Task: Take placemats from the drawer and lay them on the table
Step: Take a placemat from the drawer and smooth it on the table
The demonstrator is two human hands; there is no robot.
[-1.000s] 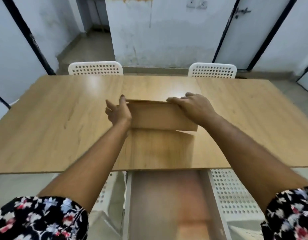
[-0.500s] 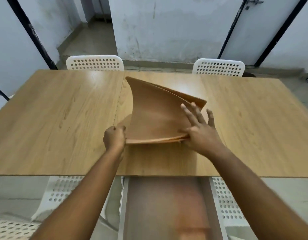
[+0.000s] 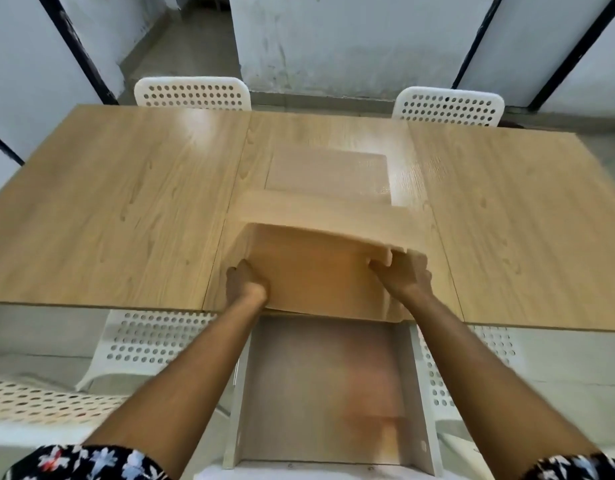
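A pale wood-grain placemat point(image 3: 328, 174) lies flat on the middle panel of the wooden table point(image 3: 126, 209). Closer to me, a bent placemat stack point(image 3: 316, 271) rests at the table's near edge, brown underside facing me and its far part curled over. My left hand point(image 3: 247, 282) grips its left edge. My right hand point(image 3: 404, 275) holds its right edge, fingers tucked under the lifted layer. Below the table edge the drawer point(image 3: 326, 393) is pulled out between my forearms; its brownish floor shows nothing loose in it.
Two white perforated chairs stand at the table's far side, one at the left point(image 3: 191, 93) and one at the right point(image 3: 448, 105). More white perforated chairs point(image 3: 150, 341) flank the drawer on my side. Pale walls with black door frames stand behind the table.
The upright, curled stack has come down and been drawn toward the near edge. One mat now lies flat farther out on the table. Both hands moved closer to me.
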